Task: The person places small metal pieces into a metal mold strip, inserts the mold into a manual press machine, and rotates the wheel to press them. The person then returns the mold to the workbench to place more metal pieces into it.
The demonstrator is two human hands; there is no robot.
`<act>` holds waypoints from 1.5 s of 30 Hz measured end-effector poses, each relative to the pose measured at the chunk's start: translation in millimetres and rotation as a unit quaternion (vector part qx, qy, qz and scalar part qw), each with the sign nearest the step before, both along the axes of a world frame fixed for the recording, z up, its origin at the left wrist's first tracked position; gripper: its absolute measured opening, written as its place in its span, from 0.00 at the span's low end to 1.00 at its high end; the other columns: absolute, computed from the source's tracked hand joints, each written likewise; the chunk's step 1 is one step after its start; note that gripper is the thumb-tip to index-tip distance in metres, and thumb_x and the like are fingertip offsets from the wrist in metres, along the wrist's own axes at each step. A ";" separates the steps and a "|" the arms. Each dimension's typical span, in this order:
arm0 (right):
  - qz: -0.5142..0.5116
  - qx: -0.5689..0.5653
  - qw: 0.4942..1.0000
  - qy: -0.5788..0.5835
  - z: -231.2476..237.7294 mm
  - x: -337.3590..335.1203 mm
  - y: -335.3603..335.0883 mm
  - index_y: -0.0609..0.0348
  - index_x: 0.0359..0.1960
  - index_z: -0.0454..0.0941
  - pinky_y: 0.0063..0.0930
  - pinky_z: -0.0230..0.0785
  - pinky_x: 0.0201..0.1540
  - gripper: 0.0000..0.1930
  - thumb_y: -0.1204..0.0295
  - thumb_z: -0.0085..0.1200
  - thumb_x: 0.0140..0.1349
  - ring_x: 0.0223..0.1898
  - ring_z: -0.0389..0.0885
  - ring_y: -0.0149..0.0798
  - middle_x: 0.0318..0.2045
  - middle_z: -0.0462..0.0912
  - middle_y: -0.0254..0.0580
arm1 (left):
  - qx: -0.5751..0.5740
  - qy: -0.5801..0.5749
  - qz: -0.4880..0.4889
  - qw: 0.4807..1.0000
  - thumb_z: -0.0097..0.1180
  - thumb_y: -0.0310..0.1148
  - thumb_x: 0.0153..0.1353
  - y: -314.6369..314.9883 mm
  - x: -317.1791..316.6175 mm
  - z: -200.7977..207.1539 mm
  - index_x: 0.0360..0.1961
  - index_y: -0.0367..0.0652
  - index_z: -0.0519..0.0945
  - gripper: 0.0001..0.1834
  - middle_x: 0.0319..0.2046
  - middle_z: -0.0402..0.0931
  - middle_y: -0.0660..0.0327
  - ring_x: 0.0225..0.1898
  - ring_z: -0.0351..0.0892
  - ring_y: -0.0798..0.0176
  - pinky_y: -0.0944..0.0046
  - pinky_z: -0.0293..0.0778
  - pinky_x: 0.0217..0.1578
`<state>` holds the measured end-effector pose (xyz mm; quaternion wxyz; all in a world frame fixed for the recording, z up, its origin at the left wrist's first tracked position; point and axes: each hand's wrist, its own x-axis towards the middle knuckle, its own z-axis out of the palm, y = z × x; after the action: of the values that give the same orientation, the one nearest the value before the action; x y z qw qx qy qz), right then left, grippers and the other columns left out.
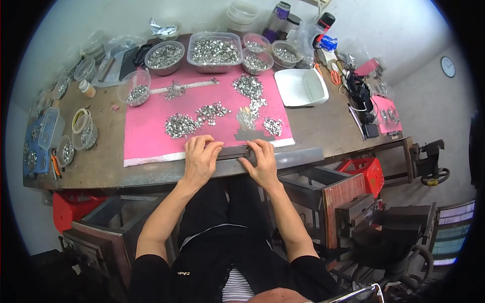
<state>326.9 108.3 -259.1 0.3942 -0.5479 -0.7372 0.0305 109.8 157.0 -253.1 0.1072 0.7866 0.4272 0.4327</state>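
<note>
Together, left hand (200, 157) and right hand (262, 164) touch a bar (232, 152) (dark).

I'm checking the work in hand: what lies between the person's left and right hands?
In the head view, a dark bar lies between the left hand and right hand.

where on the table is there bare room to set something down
Bare tabletop shows between the white tray and black cables, and, nearer the front, between the pink mat and left-hand tubs. More tubs crowd the back.
</note>
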 end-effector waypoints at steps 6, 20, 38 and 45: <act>-0.001 0.012 1.000 0.018 -3.6 3.5 0.0 0.63 0.60 0.73 0.45 0.71 0.56 0.34 0.74 0.73 0.49 0.51 0.75 0.56 0.49 0.77 0.52 | 0.032 0.039 -0.033 0.998 0.70 0.34 0.56 -12.2 3.0 -4.3 0.45 0.46 0.85 0.15 0.42 0.81 0.63 0.50 0.76 0.55 0.42 0.60 0.63; -0.008 0.025 1.000 0.002 -5.5 7.0 -3.1 0.60 0.54 0.78 0.43 0.72 0.54 0.28 0.71 0.74 0.51 0.50 0.76 0.53 0.48 0.78 0.48 | -0.249 -0.439 0.002 0.863 0.38 0.35 0.81 -66.1 -65.1 -26.8 0.63 0.31 0.61 0.19 0.60 0.74 0.41 0.56 0.82 0.52 0.57 0.83 0.51; 0.016 0.055 0.995 -0.083 19.5 11.8 6.2 0.58 0.46 0.82 0.43 0.63 0.59 0.12 0.74 0.65 0.60 0.47 0.81 0.42 0.42 0.84 0.36 | 0.005 0.076 0.019 0.997 0.73 0.44 0.51 -18.6 -39.3 -7.9 0.48 0.45 0.83 0.25 0.45 0.74 0.60 0.49 0.72 0.53 0.52 0.63 0.52; 0.140 0.073 0.966 -0.205 21.9 14.1 28.7 0.60 0.40 0.81 0.45 0.70 0.56 0.11 0.79 0.63 0.55 0.42 0.82 0.41 0.38 0.82 0.40 | 0.008 0.069 0.021 0.997 0.73 0.43 0.51 -19.7 -36.6 -11.6 0.50 0.45 0.83 0.26 0.43 0.75 0.61 0.47 0.73 0.55 0.53 0.63 0.51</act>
<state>341.0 137.0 -237.2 0.2653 -0.4031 -0.8721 -0.0812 73.2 137.3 -264.7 0.0621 0.8064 0.4461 0.3832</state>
